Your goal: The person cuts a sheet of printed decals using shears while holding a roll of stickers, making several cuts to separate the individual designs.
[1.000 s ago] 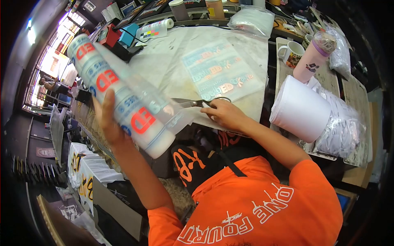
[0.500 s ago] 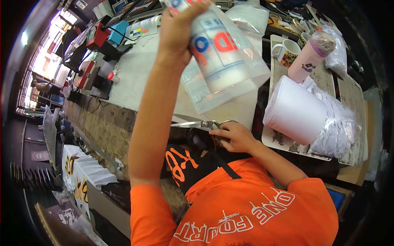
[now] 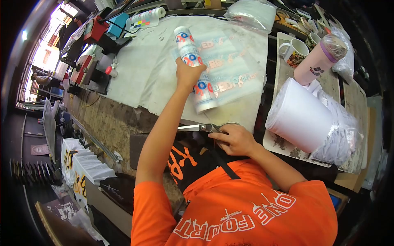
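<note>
My left hand (image 3: 189, 75) is wrapped around the middle of a roll of printed film (image 3: 205, 97), which lies on the white table cover. Red and blue lettering shows on the roll. A translucent sheet of the same film (image 3: 232, 63) is spread flat to the right of it. Near the table's front edge, my right hand (image 3: 234, 139) grips the handles of metal scissors (image 3: 202, 127). Their blades point left, and part of them is hidden behind my left forearm.
Right of the cover, a board bears a mug (image 3: 294, 53), a pink bottle (image 3: 315, 61) and a wrapped white roll (image 3: 299, 117). A red press machine (image 3: 95, 30) stands at the left. At the back are another printed roll (image 3: 147, 17) and a plastic-wrapped bundle (image 3: 251, 14).
My left hand has lowered the roll from near the camera onto the table, and the film now lies spread to its right. My right hand stays near the front edge with the scissors.
</note>
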`<control>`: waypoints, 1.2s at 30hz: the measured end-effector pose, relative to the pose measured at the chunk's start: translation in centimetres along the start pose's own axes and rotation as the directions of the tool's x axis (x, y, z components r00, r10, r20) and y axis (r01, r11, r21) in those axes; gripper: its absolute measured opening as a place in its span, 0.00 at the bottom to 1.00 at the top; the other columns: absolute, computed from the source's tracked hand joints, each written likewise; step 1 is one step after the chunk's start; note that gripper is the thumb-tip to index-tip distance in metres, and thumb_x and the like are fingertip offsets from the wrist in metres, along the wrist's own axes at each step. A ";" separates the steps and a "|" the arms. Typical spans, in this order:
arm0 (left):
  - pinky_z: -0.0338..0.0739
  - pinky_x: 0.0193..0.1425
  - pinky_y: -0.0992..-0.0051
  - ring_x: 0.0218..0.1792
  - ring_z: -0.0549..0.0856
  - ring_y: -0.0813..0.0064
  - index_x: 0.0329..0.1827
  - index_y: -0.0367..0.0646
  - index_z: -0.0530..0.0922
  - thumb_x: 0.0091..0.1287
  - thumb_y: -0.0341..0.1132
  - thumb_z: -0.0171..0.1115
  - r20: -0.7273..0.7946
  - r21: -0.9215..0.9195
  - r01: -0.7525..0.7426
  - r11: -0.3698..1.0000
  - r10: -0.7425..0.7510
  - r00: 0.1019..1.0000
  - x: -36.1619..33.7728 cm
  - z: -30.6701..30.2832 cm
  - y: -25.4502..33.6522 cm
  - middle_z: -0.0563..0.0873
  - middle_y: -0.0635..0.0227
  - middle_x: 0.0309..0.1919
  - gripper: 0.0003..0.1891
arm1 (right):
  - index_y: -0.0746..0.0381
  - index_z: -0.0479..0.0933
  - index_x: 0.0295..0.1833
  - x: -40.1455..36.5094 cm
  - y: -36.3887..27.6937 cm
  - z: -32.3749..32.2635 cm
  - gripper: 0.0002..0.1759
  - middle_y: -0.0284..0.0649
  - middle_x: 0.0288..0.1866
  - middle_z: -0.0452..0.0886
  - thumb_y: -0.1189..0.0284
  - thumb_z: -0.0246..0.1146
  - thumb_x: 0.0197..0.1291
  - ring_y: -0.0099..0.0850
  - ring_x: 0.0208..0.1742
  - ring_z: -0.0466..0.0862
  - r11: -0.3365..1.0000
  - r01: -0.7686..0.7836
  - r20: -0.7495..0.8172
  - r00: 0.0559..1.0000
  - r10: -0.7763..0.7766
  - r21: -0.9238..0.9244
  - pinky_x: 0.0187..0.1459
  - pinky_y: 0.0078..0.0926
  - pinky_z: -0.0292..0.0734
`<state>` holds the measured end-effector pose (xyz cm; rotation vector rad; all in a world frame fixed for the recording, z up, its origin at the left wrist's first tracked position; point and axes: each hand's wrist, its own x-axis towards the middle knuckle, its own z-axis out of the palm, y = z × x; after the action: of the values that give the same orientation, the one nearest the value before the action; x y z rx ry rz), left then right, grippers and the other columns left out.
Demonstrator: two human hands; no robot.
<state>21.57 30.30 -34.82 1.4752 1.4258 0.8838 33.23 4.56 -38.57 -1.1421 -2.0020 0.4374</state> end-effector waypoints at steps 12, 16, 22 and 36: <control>0.80 0.66 0.56 0.66 0.80 0.52 0.84 0.38 0.53 0.57 0.31 0.76 0.024 0.523 0.057 0.850 -0.081 0.996 0.8 -10.7 -3.7 0.78 0.42 0.66 0.53 | 0.50 0.86 0.57 -0.3 0.4 -0.5 0.24 0.39 0.38 0.80 0.74 0.72 0.51 0.41 0.39 0.84 0.996 0.061 0.064 0.996 -0.065 0.059 0.42 0.40 0.80; 0.78 0.68 0.57 0.64 0.81 0.53 0.84 0.42 0.55 0.58 0.31 0.75 -0.055 0.393 0.008 0.919 0.016 0.998 1.7 -16.9 -4.1 0.78 0.46 0.67 0.51 | 0.51 0.85 0.59 -0.1 0.3 -0.4 0.25 0.39 0.36 0.81 0.75 0.72 0.52 0.42 0.36 0.84 0.989 0.094 0.050 0.994 -0.100 0.110 0.39 0.40 0.80; 0.82 0.62 0.58 0.54 0.87 0.51 0.82 0.35 0.58 0.55 0.45 0.78 0.006 0.345 -0.050 0.937 0.051 0.999 -2.3 -15.6 -6.3 0.82 0.42 0.59 0.53 | 0.54 0.79 0.69 -0.3 -1.2 -1.5 0.34 0.39 0.29 0.78 0.77 0.70 0.52 0.36 0.29 0.80 0.916 -0.140 0.014 0.989 0.146 0.375 0.34 0.33 0.77; 0.78 0.68 0.53 0.67 0.79 0.40 0.87 0.42 0.49 0.53 0.45 0.77 -0.180 0.204 0.142 0.969 -0.105 0.978 -5.8 -18.3 -9.8 0.70 0.33 0.69 0.60 | 0.54 0.59 0.80 -5.6 -8.0 -0.8 0.27 0.32 0.28 0.72 0.65 0.54 0.81 0.21 0.27 0.75 0.458 -0.726 0.635 0.680 0.367 0.513 0.35 0.25 0.74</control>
<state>0.56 26.16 -36.79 1.4777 1.7673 0.8104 30.88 -4.49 -35.62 -1.1790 -1.3965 1.8531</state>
